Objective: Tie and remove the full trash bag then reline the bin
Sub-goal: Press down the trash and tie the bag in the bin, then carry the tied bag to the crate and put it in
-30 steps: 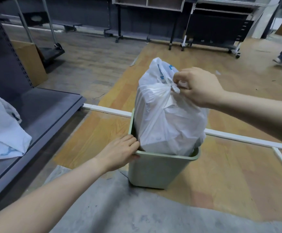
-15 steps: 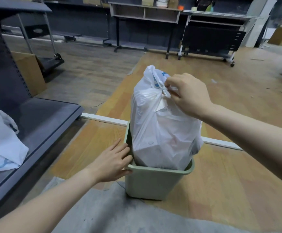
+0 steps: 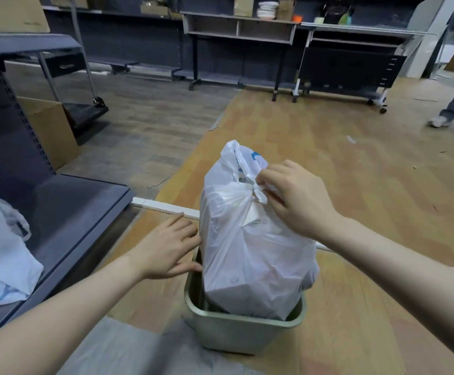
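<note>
Now right hand [image 3: 299, 201] pinching trash bag [image 3: 253, 253] knot, left hand [image 3: 166, 250] flat, print unreadable

One head-worn view (wide-angle) looks forward and down, close over the bin [image 3: 243, 335].

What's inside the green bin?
The green bin holds a tied white trash bag that sticks up high above the rim. The right hand pinches its knot. What fills the bag, and the bin's bottom, are covered.
</note>
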Demonstrator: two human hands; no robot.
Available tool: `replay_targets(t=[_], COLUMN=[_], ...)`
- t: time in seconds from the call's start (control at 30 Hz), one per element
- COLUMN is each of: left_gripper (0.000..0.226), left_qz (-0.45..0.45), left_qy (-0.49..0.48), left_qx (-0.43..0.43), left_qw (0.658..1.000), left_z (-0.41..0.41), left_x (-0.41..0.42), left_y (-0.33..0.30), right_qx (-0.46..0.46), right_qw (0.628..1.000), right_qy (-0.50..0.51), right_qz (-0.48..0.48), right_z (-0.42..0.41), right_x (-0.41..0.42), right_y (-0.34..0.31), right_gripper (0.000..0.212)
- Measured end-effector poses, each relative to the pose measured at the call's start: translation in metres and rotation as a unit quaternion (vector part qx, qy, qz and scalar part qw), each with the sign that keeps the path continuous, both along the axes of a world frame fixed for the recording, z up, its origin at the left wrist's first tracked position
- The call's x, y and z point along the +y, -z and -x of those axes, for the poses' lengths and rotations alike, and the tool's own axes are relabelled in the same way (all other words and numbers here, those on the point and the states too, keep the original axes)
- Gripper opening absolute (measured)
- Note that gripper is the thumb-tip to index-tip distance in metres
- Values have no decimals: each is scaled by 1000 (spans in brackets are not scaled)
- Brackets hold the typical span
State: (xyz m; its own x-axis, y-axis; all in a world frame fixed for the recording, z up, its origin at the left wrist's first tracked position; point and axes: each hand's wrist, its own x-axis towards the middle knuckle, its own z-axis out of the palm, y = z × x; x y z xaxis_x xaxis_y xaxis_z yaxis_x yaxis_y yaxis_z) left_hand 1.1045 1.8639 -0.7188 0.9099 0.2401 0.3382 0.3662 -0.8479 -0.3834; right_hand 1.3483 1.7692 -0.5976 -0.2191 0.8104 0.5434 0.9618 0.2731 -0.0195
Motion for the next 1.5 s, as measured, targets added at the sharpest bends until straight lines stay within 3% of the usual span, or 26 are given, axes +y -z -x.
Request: replay_targets(t=[0.1, 0.3, 0.37, 0.53, 0.77, 1.1, 1.5], left_gripper=[71, 55, 54, 57, 55, 53, 67], left_qz=[35, 55, 69, 105, 119, 66, -27], left_qy=[-16, -33, -44, -67, -72, -103, -273], left_qx=[-43, -36, -28, -24, -17, 68, 27], left_qw=[998, 997, 996, 992, 990, 990, 961], left_z=[-8, -12, -13, -14, -15, -3, 21], left_x=[13, 12, 9, -6, -27, -56, -149], left_y=[-18, -81, -113, -207, -353, -516, -644], right_qx=[6, 83, 94, 106, 93, 94, 47], right_qw=[1000, 991, 987, 982, 980, 974, 949], right_qy=[-7, 15, 24, 15, -6, -85, -269], right_qz=[23, 102, 125, 156, 175, 186, 155], right_z=[-1, -8, -9, -7, -3, -6, 24], right_x=[6, 14, 15, 8, -5, -12, -21], right_y=[-10, -71, -101, -184, -323, -478, -591], right_gripper=[28, 23, 14, 27, 25, 28, 33])
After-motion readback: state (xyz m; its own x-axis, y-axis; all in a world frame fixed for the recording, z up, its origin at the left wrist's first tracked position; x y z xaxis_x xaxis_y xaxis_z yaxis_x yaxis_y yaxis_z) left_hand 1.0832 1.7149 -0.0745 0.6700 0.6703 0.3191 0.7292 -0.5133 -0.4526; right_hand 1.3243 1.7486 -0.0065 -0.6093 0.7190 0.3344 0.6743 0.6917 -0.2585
